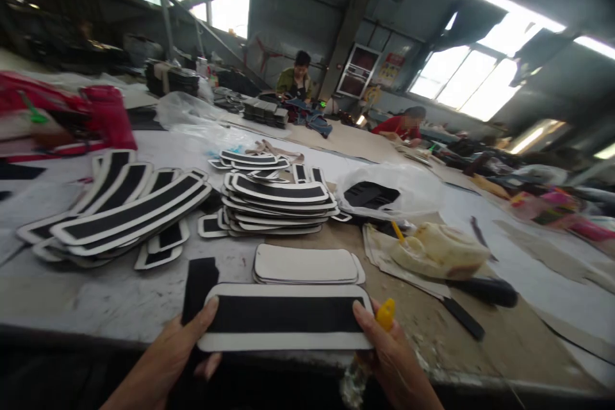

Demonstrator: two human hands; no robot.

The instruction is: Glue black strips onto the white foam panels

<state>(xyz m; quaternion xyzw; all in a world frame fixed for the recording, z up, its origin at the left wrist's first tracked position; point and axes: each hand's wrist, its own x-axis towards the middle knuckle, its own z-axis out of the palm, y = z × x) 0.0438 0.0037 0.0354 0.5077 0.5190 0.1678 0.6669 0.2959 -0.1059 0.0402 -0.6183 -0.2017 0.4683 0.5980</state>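
A long white panel with rounded corners and a black strip along its middle (288, 315) is held level at the table's front edge. My left hand (179, 347) pinches its left end, thumb on top. At the right end, my right hand (393, 351) grips the panel with the thumb on the strip. That hand also has a yellow-ended tool (385, 315) in it; a pale, blurred end hangs below, its kind unclear. Just behind the panel lies a short stack of plain off-white pieces (307, 264). A black strip of material (199, 278) lies beside my left hand.
Piles of black-and-white panels stand at centre (278, 205) and left (129, 218). To the right are a stained, cream-coloured plastic container (439, 250), a dark-handled tool (490, 291) and a plastic bag with black pieces (403, 189). Two people sit working farther back.
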